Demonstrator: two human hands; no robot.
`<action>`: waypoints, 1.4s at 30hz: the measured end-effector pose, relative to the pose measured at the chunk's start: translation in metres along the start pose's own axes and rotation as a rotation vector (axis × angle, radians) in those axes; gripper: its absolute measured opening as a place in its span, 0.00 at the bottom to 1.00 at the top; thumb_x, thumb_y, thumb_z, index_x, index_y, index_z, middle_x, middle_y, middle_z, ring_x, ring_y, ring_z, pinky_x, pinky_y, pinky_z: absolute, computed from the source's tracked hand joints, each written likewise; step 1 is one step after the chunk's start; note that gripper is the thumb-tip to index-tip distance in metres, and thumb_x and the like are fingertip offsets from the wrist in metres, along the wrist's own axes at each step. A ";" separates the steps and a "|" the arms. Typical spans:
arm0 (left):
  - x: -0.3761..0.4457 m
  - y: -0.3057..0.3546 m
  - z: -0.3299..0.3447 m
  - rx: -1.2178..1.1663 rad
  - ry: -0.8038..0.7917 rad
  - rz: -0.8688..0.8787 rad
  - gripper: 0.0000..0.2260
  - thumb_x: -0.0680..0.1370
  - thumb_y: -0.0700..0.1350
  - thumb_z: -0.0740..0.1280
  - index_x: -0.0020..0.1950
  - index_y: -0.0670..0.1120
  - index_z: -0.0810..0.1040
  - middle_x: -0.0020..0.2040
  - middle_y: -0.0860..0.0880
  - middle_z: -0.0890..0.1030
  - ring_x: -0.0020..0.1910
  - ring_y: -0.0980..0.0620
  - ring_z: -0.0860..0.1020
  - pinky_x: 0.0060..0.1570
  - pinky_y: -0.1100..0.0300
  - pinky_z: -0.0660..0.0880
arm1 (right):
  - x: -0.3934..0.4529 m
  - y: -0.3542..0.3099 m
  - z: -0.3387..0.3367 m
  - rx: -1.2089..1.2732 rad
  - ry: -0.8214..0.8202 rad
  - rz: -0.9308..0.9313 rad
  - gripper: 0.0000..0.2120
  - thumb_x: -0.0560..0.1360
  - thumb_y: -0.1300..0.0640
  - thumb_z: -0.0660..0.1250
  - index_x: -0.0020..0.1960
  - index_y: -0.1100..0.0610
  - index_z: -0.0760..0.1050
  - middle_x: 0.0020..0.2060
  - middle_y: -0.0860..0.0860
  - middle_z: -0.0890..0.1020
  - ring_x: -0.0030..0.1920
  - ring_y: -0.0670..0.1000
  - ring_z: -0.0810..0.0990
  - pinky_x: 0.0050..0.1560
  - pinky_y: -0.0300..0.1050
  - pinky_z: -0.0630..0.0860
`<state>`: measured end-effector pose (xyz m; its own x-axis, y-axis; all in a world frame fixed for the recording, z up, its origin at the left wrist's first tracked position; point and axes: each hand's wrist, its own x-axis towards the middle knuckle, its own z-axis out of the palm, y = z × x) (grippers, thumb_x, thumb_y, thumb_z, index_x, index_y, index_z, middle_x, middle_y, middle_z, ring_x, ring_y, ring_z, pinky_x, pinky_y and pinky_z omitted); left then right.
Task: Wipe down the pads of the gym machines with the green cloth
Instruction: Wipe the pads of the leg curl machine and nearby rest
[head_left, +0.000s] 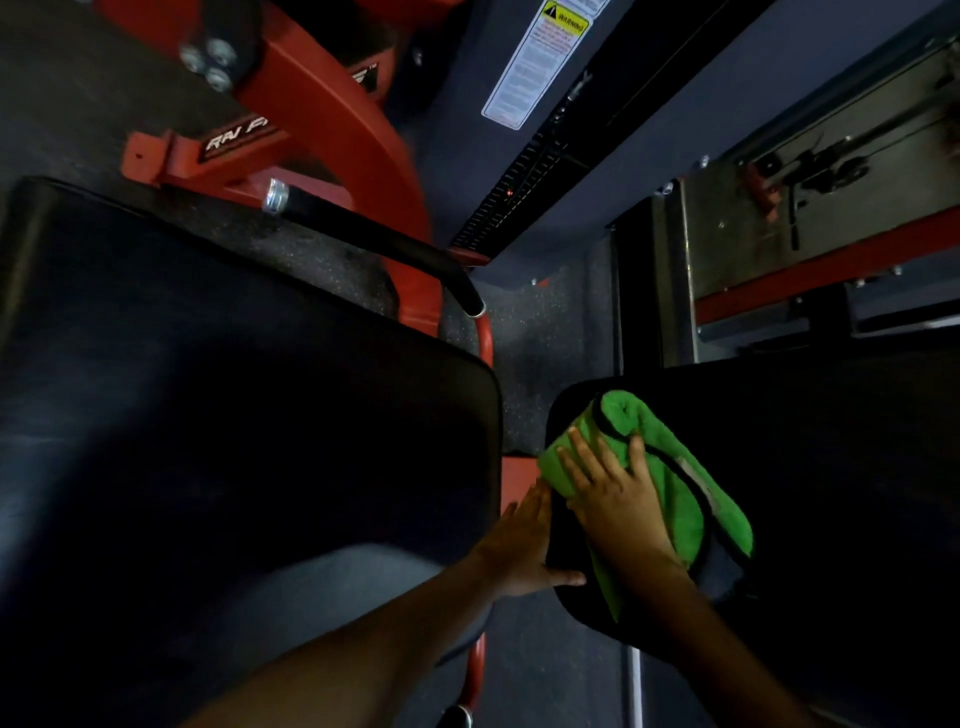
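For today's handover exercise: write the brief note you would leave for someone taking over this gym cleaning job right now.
Right hand: fingers spread flat, pressing the folded green microfibre cloth onto the near corner of the black padded cushion on the right.
Left hand: open, flat against that cushion's side edge.
Done: cannot tell how much is wiped.
Left: finish this cushion, then check the large black padded seat on the left.

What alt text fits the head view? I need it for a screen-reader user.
A right hand presses a green cloth onto a black pad, while the left hand steadies the pad's edge. Another black pad and a red machine frame sit left.
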<state>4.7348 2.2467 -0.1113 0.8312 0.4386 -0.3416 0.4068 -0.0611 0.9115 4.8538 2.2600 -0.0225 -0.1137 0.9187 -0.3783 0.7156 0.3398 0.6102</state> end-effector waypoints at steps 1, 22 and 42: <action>-0.002 0.002 0.001 -0.002 -0.002 -0.001 0.50 0.74 0.59 0.69 0.76 0.43 0.34 0.77 0.46 0.35 0.77 0.50 0.38 0.75 0.49 0.43 | -0.002 0.005 -0.004 -0.003 0.030 0.059 0.36 0.51 0.53 0.84 0.57 0.61 0.81 0.59 0.59 0.80 0.59 0.59 0.76 0.72 0.60 0.37; -0.007 -0.006 0.005 0.342 -0.124 -0.042 0.48 0.76 0.59 0.66 0.75 0.39 0.34 0.77 0.42 0.35 0.76 0.43 0.36 0.75 0.50 0.41 | -0.011 -0.022 -0.013 0.012 0.017 0.345 0.29 0.69 0.58 0.50 0.67 0.63 0.72 0.68 0.60 0.71 0.66 0.59 0.64 0.67 0.66 0.44; -0.013 -0.009 0.006 0.337 0.029 0.020 0.45 0.75 0.49 0.69 0.77 0.44 0.38 0.78 0.48 0.38 0.77 0.50 0.40 0.74 0.55 0.41 | -0.053 -0.049 -0.012 -0.131 -0.076 0.273 0.29 0.70 0.52 0.55 0.70 0.51 0.69 0.71 0.51 0.69 0.70 0.54 0.67 0.66 0.69 0.42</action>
<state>4.7221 2.2360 -0.1167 0.8311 0.4593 -0.3136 0.4971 -0.3603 0.7894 4.8159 2.1975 -0.0240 0.1260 0.9637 -0.2355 0.6173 0.1097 0.7791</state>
